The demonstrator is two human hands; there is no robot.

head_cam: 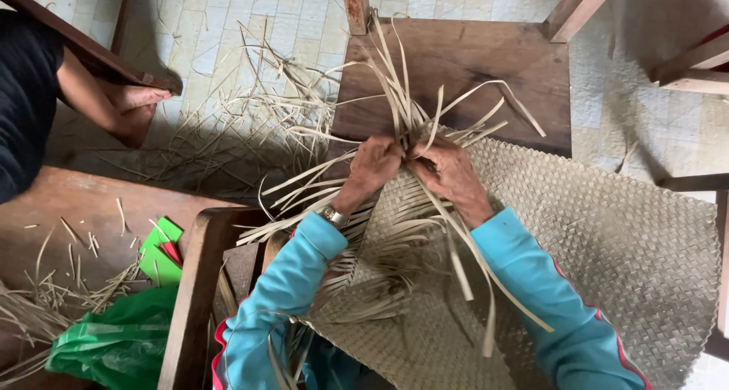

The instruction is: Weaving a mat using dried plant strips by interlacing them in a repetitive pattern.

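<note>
Both hands, left [373, 164] and right [448, 170], pinch loose straw strips [402, 105] over the woven mat [607, 230].

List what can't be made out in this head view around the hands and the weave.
- Fingertips of the left hand and right hand: curled into the loose strips, so the exact grip is hidden.
- Woven mat: its near part is cut off by the bottom edge and covered by the blue sleeves.
- Green bag: contents hidden.
- Second person at upper left: cropped by the frame.

Home weaving spot: tiled floor [228, 25], wooden chairs [456, 63]
</note>
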